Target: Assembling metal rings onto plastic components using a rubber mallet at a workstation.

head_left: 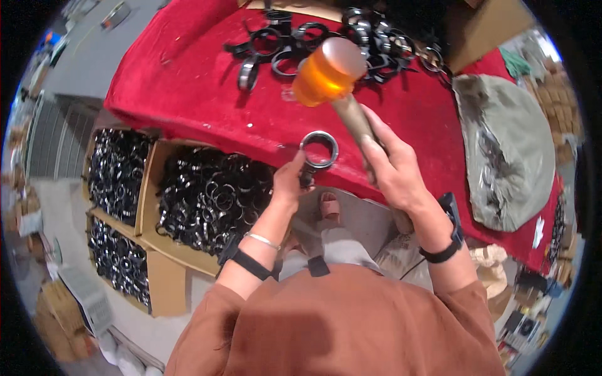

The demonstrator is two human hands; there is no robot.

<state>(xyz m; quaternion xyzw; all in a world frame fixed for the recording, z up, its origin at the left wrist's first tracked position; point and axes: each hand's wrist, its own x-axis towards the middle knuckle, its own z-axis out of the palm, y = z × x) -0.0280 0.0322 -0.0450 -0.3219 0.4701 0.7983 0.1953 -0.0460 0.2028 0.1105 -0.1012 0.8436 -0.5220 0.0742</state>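
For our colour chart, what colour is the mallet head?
The mallet head is mostly amber-orange; head view.

the mallet (331,74) has a translucent amber head with a pale, flat striking face and a dull brownish handle – held aslant in the right hand (395,168), its head angled forward and to the left, well apart from the ring. the ring (321,165) is a round, silver-grey band with a dark fitting at its near end – held by the left hand (290,183), its opening turned upward.
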